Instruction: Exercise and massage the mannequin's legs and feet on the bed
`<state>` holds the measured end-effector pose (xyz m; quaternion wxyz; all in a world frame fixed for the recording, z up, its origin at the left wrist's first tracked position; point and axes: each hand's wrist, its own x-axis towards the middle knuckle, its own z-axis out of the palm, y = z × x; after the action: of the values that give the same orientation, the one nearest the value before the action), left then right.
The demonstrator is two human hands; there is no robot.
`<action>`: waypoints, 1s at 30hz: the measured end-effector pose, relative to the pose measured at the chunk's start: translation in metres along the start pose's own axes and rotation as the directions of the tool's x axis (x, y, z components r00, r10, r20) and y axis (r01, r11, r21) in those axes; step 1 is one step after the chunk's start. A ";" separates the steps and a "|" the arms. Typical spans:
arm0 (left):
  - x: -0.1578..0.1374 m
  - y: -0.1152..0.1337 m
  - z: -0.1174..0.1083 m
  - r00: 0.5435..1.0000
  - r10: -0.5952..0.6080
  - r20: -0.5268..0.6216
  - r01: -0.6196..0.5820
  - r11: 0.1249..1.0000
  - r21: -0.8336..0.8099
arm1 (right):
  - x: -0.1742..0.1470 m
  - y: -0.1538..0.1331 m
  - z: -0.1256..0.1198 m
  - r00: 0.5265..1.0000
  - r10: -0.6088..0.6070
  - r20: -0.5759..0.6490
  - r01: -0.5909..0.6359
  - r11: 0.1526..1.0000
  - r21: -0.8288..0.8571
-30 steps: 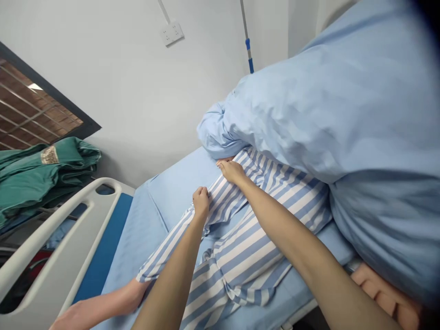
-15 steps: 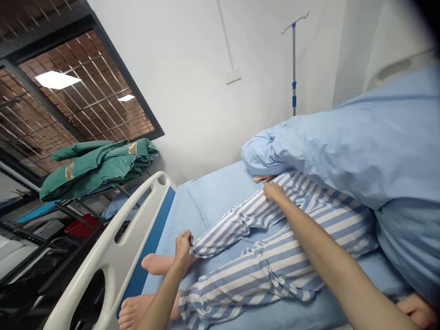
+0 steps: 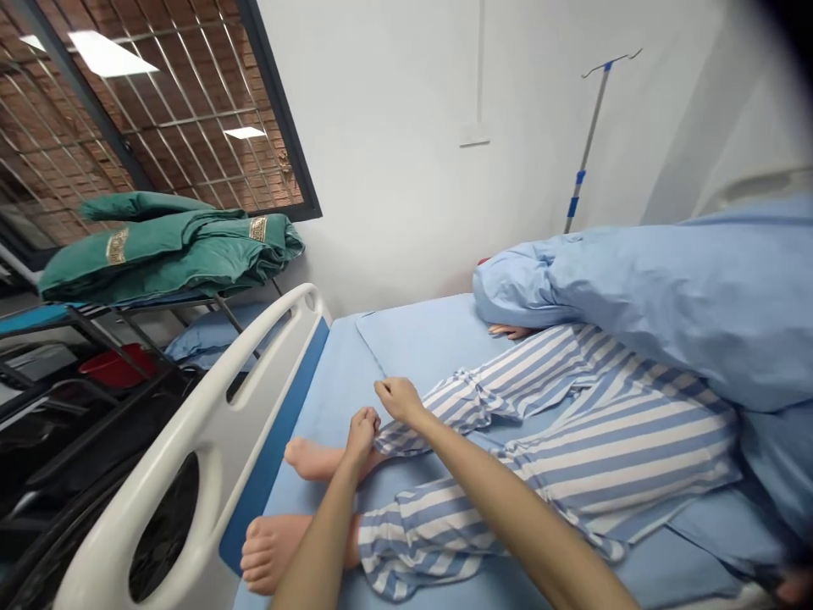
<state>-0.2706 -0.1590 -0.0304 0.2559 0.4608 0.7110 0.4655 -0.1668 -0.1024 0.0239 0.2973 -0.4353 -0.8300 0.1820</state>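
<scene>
Striped blue-and-white pyjama trousers [image 3: 628, 415] cover the legs of a figure lying on the bed. Two bare feet, smooth like a manikin's, stick out: the far foot [image 3: 305, 457] and the near foot [image 3: 270, 551]. My left hand [image 3: 362, 430] is closed at the far trouser leg's hem, by the ankle, and seems to pinch the cloth there. Just right of it, my right hand [image 3: 400, 400] is curled into a fist over the far lower leg; what its fingers hold, if anything, is hidden.
A light blue quilt [image 3: 666, 296] is folded back over the upper body, with the figure's hand [image 3: 511, 331] showing beneath. The white footboard [image 3: 209, 440] rises at left. Behind stand a rack with a green padded bundle [image 3: 171, 250] and a drip pole [image 3: 592, 127].
My right hand has moved from the far thigh down the leg, close beside my left hand. My left hand stays at the hem. The camera view has turned.
</scene>
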 end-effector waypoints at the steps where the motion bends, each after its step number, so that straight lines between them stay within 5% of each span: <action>1: 0.001 -0.002 -0.002 1.000 0.006 0.021 -0.005 1.000 -0.027 | 0.001 -0.007 0.008 1.000 -0.019 -0.008 0.020 0.997 0.071; 8: -0.001 -0.002 0.001 0.987 0.085 0.135 -0.079 0.996 -0.044 | -0.008 0.021 0.029 0.993 0.110 0.036 -0.116 0.945 0.306; 14: 0.010 0.038 0.024 0.986 0.127 -0.105 -0.123 0.991 0.050 | -0.001 0.032 0.033 0.983 0.167 0.072 -0.182 0.892 0.413; 19: -0.006 0.039 0.060 0.974 0.102 -0.201 -0.063 0.980 0.189 | 0.026 0.057 -0.016 0.972 0.222 0.076 -0.230 0.844 0.485; 22: -0.009 0.039 0.070 0.971 0.099 -0.218 -0.039 0.964 0.264 | 0.030 0.094 -0.057 0.980 0.198 -0.036 -0.156 0.859 0.488; 25: 0.003 0.064 0.083 0.973 0.148 -0.175 -0.103 0.964 0.245 | 0.019 0.130 -0.075 0.969 0.205 -0.139 -0.129 0.897 0.423; 30: 0.032 0.122 0.144 0.956 0.258 -0.137 -0.251 0.965 0.072 | 0.012 0.155 -0.073 0.965 0.210 0.158 -0.263 0.756 0.599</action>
<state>-0.1196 -0.0516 0.0186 0.1287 0.5202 0.6748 0.5074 -0.0291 -0.0033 -0.0040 0.3634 -0.4083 -0.6750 0.4956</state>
